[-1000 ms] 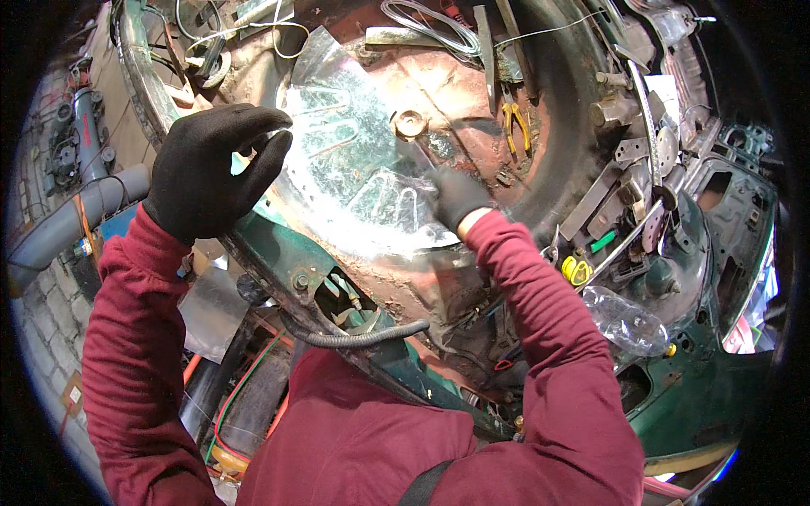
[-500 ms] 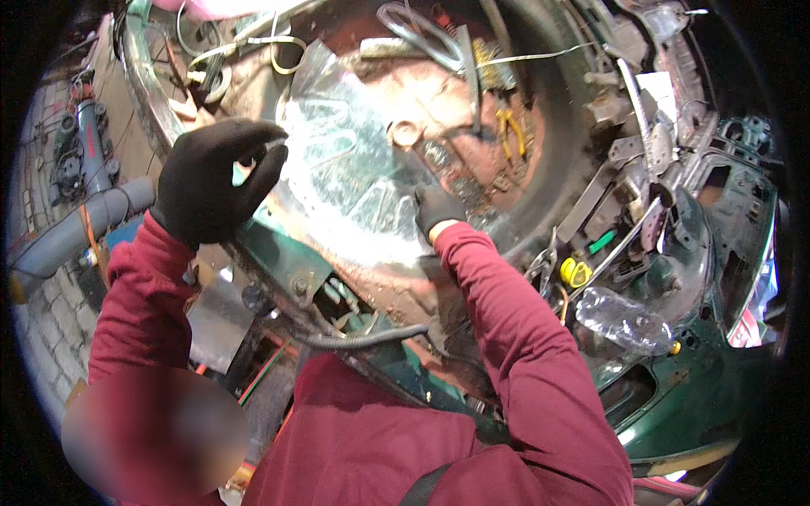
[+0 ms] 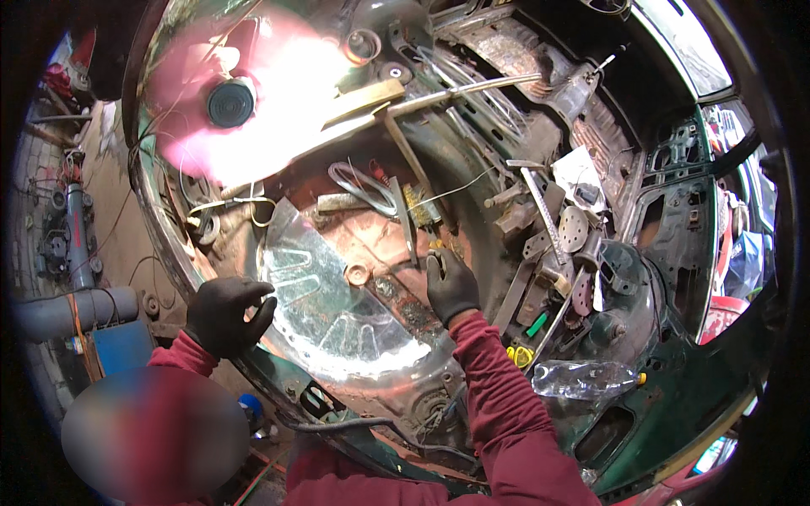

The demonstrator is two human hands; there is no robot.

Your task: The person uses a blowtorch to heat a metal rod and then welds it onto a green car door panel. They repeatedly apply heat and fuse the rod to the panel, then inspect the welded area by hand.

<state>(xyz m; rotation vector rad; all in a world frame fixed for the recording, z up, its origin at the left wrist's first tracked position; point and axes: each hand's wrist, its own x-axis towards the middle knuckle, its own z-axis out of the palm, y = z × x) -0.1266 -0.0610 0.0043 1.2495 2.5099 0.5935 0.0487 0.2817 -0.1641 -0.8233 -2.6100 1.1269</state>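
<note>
My left hand (image 3: 226,319), in a black glove, is beside the left edge of a shiny rounded sheet metal panel (image 3: 325,308) with pressed ribs. Its thumb and forefinger are pinched together; whatever is between the tips is too small to make out. The panel lies in a round, reddish-brown well (image 3: 396,291) of a car body. My right hand (image 3: 451,287), gloved too, is at the right side of the well. Its fingers curl over yellow-handled pliers (image 3: 437,244), mostly hidden under the glove. Just beyond are a wire brush (image 3: 420,205) and a flat metal bar (image 3: 405,228).
Scrap metal brackets (image 3: 574,228), a yellow tape roll (image 3: 519,357) and a clear plastic bottle (image 3: 582,379) lie on the right. A dark hose (image 3: 363,423) runs along the near edge. Wooden strips (image 3: 363,105) and a brightly lit pink object (image 3: 198,152) are at the far side.
My right hand has moved from the metal panel to the pliers farther into the well. My left hand stays pinched near the panel's left edge. The view has shifted, showing more of the far side.
</note>
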